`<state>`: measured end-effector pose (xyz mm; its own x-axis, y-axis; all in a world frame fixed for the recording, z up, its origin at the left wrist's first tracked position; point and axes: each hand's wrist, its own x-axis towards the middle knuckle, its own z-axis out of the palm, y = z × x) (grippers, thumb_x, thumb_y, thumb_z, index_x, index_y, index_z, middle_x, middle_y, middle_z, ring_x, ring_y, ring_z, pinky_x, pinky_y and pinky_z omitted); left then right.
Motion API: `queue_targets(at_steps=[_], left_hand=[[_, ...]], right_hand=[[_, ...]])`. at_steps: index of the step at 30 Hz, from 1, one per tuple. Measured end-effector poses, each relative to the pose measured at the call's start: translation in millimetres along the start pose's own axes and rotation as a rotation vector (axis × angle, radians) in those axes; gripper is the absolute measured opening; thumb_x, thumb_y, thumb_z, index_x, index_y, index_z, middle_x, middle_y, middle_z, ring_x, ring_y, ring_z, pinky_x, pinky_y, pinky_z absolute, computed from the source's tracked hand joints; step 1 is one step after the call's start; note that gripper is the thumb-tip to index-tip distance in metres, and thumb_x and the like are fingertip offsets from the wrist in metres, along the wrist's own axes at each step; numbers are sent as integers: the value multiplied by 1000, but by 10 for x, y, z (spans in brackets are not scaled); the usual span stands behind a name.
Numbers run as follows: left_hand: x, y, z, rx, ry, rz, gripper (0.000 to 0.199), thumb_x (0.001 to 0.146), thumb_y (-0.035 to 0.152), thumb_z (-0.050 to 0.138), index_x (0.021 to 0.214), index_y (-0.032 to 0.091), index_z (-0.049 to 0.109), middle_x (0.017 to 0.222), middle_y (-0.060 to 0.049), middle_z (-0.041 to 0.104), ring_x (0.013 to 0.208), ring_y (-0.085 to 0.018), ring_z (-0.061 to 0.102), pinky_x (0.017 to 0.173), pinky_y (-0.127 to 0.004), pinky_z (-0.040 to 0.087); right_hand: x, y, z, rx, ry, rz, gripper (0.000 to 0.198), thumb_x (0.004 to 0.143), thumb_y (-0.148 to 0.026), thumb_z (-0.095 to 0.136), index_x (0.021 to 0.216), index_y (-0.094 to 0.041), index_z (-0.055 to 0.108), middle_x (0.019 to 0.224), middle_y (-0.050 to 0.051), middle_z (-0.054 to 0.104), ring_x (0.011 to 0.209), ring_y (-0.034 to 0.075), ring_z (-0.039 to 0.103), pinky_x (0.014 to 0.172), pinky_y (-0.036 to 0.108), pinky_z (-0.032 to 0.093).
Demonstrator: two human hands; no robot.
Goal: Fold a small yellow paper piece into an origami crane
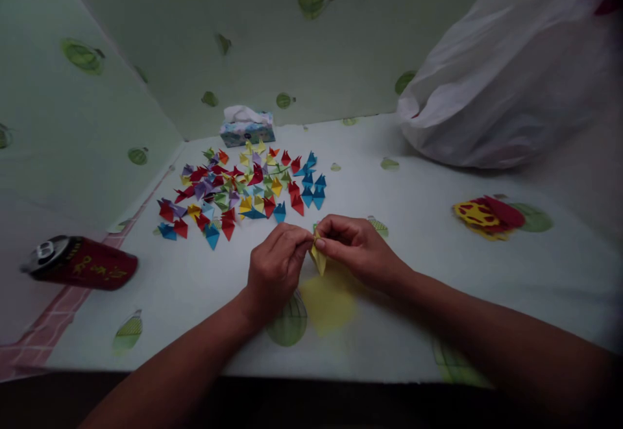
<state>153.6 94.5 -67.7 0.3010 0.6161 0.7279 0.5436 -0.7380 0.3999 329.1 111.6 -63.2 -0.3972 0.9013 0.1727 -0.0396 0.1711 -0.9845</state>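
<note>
Between my two hands is a small folded piece of yellow paper (318,261), its pointed end hanging down. My left hand (276,261) pinches it from the left with thumb and forefinger. From the right, the fingertips of my right hand (360,247) close on the same piece near its top. Just below lies a flat sheet of yellow paper (328,304) on the table. Beyond my left hand spreads a crowd of small folded paper cranes (256,174) in red, blue, yellow, green and purple.
A tissue box (247,129) stands behind the cranes against the wall. At the left edge is a red drink can (85,262). A red and yellow cut-out item (487,216) lies at the right, with a big white plastic bag (487,85) behind it on the table (195,325).
</note>
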Motion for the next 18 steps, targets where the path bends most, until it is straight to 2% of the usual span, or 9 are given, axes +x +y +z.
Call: queue_targets(at_steps=[4,6,10,12,18], left_hand=[[0,-20,-2,-30,-27,8,12,94,6,55,97,14,63,87,-5,67,80,-13,64,71,-24,51],[-8,-21,-1,-101,-26,-78,13,95,8,54,97,16,64,86,-4,67,79,-13,64,72,-25,51],[-27,3,-2,-303,32,-334,8,95,16,58,99,19,64,88,-1,64,74,-11,62,68,-24,51],[-29,20,-11,-367,43,-400,3,94,19,60,95,19,63,87,-1,62,74,-12,61,67,-24,51],[-8,51,-39,-410,18,-425,5,93,21,61,91,19,64,87,-2,61,75,-12,59,66,-25,50]], right_hand=[[3,7,-12,-22,11,1,14,84,-26,63,76,-17,58,70,-1,54,65,11,48,61,25,39],[0,-5,-15,-43,27,-26,13,85,-25,63,76,-17,59,71,-1,56,67,11,49,63,26,40],[-11,-32,-6,-25,44,-57,13,86,-24,63,77,-17,60,74,-1,58,69,11,52,66,26,42],[-14,-33,2,-19,45,-63,12,87,-24,63,78,-17,61,75,-1,59,70,11,53,66,25,43],[-24,11,12,-133,55,-122,11,89,-24,62,80,-18,62,76,0,61,71,12,56,67,26,44]])
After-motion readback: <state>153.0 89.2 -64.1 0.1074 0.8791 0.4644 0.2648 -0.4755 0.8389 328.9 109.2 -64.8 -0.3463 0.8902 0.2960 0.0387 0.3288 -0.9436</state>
